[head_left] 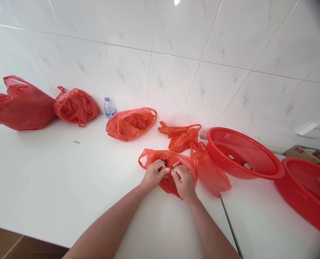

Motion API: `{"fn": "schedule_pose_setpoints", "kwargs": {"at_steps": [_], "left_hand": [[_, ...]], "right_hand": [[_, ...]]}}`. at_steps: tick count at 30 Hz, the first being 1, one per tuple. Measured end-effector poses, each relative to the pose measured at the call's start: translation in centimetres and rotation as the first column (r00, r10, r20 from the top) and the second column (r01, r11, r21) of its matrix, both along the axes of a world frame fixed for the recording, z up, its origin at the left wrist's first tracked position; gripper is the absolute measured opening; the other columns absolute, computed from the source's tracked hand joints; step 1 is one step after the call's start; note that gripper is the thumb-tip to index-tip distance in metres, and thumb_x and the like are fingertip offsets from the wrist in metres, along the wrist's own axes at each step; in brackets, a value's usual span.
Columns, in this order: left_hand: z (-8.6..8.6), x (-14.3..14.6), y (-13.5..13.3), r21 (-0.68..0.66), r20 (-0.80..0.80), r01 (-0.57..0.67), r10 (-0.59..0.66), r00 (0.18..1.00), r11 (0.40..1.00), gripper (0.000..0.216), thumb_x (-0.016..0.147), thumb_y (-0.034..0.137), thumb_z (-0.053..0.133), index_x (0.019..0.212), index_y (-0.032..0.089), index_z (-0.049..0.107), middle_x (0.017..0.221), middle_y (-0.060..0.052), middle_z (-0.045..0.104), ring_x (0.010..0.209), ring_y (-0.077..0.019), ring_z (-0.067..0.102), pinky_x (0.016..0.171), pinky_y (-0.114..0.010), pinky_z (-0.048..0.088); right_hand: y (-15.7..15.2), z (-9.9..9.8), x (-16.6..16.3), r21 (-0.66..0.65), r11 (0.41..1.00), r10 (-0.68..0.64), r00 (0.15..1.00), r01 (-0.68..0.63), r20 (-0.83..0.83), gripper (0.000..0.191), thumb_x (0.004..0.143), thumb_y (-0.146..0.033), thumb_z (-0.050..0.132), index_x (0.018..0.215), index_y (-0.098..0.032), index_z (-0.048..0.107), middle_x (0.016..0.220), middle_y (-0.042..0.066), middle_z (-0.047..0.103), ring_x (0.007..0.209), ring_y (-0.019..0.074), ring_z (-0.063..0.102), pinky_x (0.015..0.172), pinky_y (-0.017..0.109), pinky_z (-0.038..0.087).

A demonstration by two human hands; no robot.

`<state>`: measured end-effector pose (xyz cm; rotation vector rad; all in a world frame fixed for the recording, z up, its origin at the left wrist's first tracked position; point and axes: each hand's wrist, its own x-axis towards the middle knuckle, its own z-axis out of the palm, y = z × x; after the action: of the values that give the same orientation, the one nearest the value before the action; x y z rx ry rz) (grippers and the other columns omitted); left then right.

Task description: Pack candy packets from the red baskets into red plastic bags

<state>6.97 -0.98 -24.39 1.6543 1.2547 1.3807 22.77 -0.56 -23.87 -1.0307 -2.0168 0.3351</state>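
- Left hand and right hand met over the mouth of a thin red plastic carrier bag, fingers pinched narrow on a small item between them; item too small to identify.
- Carrier bag lay open on the flat white worktop, directly ahead, near the front-centre, with small red-and-white packets partly visible inside.
- Second crumpled red plastic bag touched the first on its right side.
- Empty, flattened red bag located just behind, near the wall.
- Open red bag with reddish contents positioned further back and to the left.
- Small clear plastic water bottle with blue cap stood upright against the white tiled wall.
- Two filled, bunched red bags rested at far left, touching each other.
- Round red perforated plastic basket sat tilted at right, holding two small items.
- Second red basket overlapped by the first at the far right edge.
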Motion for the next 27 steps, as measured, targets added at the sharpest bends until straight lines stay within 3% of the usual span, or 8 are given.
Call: {"fn": "schedule_pose_setpoints", "kwargs": {"at_steps": [6,13,20,27], "left_hand": [[-0.01,-0.53,0.37,-0.034,0.056,0.020,-0.018,0.998,0.999,0.021,0.083,0.035,0.053,0.075,0.017,0.059,0.073,0.000,0.057,0.070,-0.0128,0.051,0.065,-0.025,0.042],[-0.46,-0.71,0.84,-0.050,0.079,-0.037,0.041,0.996,0.998,0.018,0.081,0.030,0.053,0.068,0.017,0.053,0.066,0.002,0.053,0.062,-0.0108,0.047,0.059,-0.024,0.041],[-0.08,-0.72,0.68,-0.062,0.040,-0.055,0.058,0.998,0.997,0.017,0.081,0.027,0.051,0.066,0.018,0.053,0.066,0.002,0.054,0.062,-0.0112,0.048,0.058,-0.024,0.040],[-0.31,-0.58,0.58,-0.052,0.010,-0.033,0.034,0.999,0.998,0.017,0.083,0.029,0.051,0.069,0.018,0.054,0.070,0.001,0.057,0.066,-0.0123,0.051,0.062,-0.025,0.042]], "right_hand": [[0.36,-0.50,0.33,-0.045,0.999,-0.017,0.998,0.014,-0.056,0.026,0.091,-0.027,0.040,0.067,-0.021,0.047,0.067,0.000,0.052,0.069,0.0155,0.048,0.066,0.029,0.039],[0.52,-0.59,0.49,-0.062,0.998,-0.026,0.996,0.020,-0.086,0.027,0.091,-0.028,0.041,0.065,-0.021,0.048,0.066,0.000,0.054,0.068,0.0161,0.049,0.066,0.031,0.042],[0.21,-0.42,0.24,-0.065,0.998,-0.025,0.994,0.018,-0.109,0.012,0.087,-0.026,0.049,0.088,-0.022,0.060,0.088,0.003,0.064,0.086,0.0190,0.057,0.079,0.034,0.045],[0.13,-0.23,0.13,-0.029,0.999,-0.041,0.997,0.039,-0.068,0.020,0.087,-0.022,0.045,0.070,-0.021,0.055,0.070,0.001,0.058,0.073,0.0166,0.053,0.070,0.031,0.043]]}}
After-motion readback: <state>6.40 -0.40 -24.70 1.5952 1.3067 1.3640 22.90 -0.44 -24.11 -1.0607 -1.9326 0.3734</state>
